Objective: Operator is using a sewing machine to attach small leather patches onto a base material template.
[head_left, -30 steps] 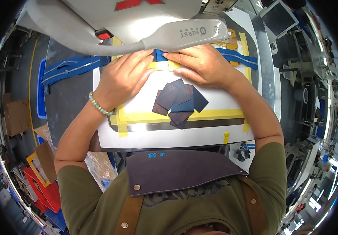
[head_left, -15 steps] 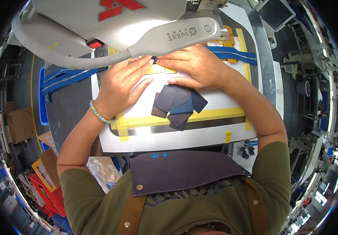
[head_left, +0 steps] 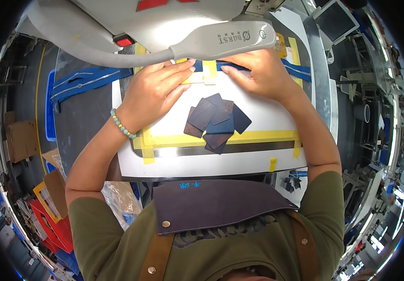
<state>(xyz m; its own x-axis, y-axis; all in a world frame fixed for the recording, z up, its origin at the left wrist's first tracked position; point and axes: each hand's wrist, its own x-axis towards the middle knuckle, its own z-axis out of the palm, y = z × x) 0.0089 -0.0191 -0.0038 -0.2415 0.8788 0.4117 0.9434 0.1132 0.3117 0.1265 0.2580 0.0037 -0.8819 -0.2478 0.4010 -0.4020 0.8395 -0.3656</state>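
Observation:
A long blue zipper (head_left: 295, 69) with metal teeth runs sideways across the work surface, passing beneath both hands. My left hand (head_left: 153, 91) lies flat with fingers stretched, its tips on the zipper beside a yellow guide strip (head_left: 210, 72). To the right of the strip, my right hand (head_left: 260, 75) rests over the zipper, thumb and forefinger apart along its edges; some fingers are hidden behind the lamp. Several dark leather pieces (head_left: 220, 122) lie in an overlapping pile nearer to me. The zipper's left end (head_left: 87, 79) trails over the table's left side.
A grey lamp head (head_left: 230, 40) on a bendable neck hangs low over my fingers. Behind it stands a pale machine body (head_left: 164, 23) with a red switch (head_left: 124, 41). Yellow tape (head_left: 258, 136) borders the white surface. A blue bin (head_left: 50, 107) stands left.
My right hand has slid right, away from the left hand, uncovering the yellow strip and part of the zipper. My left hand has shifted slightly. The view has tilted a little.

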